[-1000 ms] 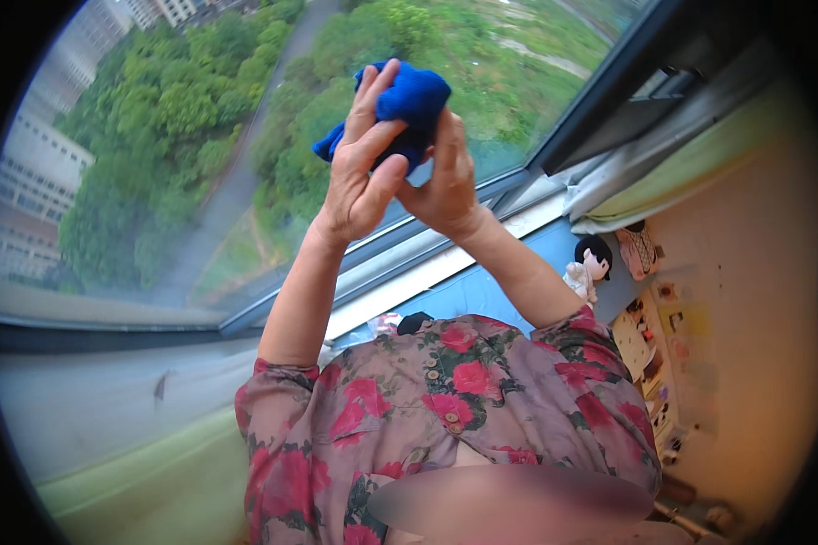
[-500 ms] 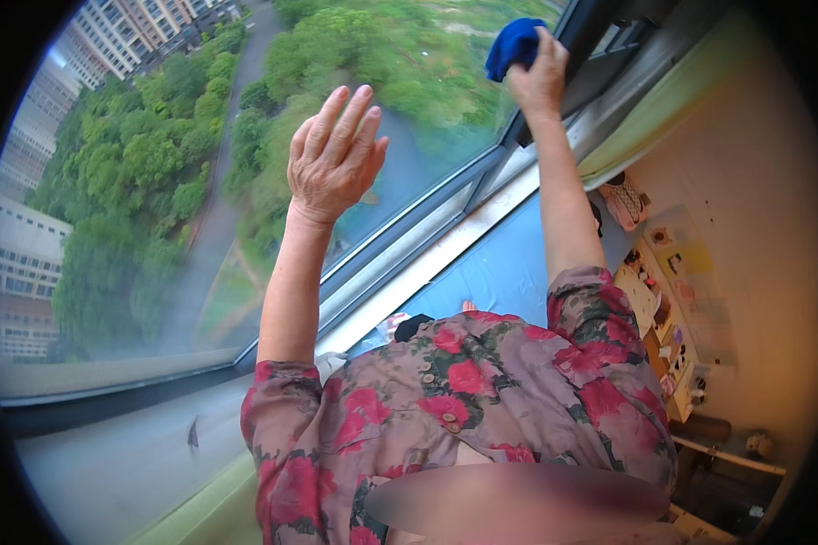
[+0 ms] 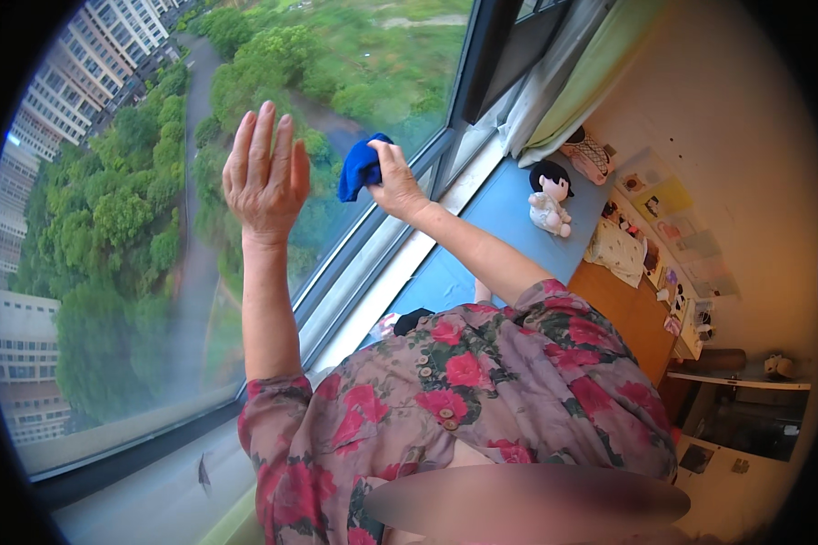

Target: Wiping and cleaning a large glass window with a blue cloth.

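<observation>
A blue cloth [image 3: 362, 170] is bunched in my right hand [image 3: 398, 186], which presses it to the window pane [image 3: 336, 100] near the lower frame. To its left, my left hand [image 3: 265, 182] is raised against the glass with its fingers stretched upward and nothing in it. Whether the left palm fully touches the pane I cannot tell. Trees and tall buildings show through the glass, which looks hazy towards the lower left.
A dark window frame [image 3: 468, 91] and a white sill [image 3: 427, 241] run along the pane. Beyond the sill lies a light blue surface [image 3: 509, 236] with a dark-haired doll [image 3: 549, 200] on it. White and green curtains [image 3: 582, 82] hang at the upper right.
My right hand has swept the blue cloth from the upper right of the pane down and left, towards my left hand. The left hand stays raised, and the view has shifted.
</observation>
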Demonstrator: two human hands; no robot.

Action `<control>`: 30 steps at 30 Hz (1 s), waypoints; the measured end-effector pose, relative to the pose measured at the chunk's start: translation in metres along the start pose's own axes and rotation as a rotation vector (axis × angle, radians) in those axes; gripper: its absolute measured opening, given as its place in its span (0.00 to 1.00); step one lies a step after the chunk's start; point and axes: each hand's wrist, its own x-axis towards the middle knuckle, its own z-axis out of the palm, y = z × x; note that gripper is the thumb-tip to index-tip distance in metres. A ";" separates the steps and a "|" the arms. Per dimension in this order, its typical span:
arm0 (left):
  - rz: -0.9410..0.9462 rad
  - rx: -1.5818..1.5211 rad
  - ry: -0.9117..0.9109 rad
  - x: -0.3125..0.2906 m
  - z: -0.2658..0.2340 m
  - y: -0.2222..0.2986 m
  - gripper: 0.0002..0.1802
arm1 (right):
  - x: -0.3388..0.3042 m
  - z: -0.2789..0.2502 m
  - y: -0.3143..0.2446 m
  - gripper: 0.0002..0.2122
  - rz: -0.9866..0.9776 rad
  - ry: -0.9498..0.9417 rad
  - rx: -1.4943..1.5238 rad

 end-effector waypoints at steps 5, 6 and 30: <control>-0.009 0.039 0.010 -0.001 -0.010 -0.011 0.17 | 0.028 -0.012 0.001 0.28 -0.102 0.134 -0.028; -0.012 0.050 0.032 0.000 -0.013 -0.014 0.17 | 0.040 -0.018 0.002 0.27 -0.082 0.167 -0.010; 0.137 -0.115 -0.147 0.124 0.075 0.044 0.29 | 0.070 -0.026 -0.030 0.22 -0.137 0.092 0.034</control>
